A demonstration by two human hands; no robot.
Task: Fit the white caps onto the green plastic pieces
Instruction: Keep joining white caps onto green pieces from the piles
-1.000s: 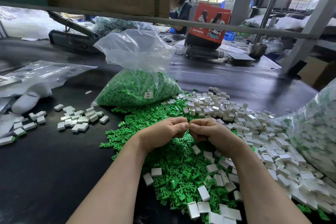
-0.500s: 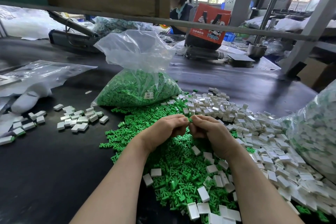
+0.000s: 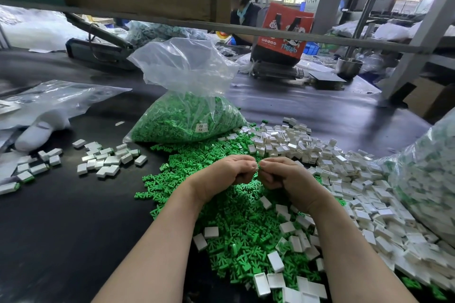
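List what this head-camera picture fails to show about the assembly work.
- Head view: the part pinched between left hand and right hand; curled fingers hide it.
- The label on the green bag: print too small.
- The right-hand bag: cut off by the edge.

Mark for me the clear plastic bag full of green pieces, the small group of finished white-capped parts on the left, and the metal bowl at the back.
Clear plastic bag of green pieces [image 3: 187,120], head view, green-filled lower body.
Small group of white-capped parts [image 3: 108,158], head view, middle of the cluster.
Round metal bowl [image 3: 349,66], head view, outer wall.
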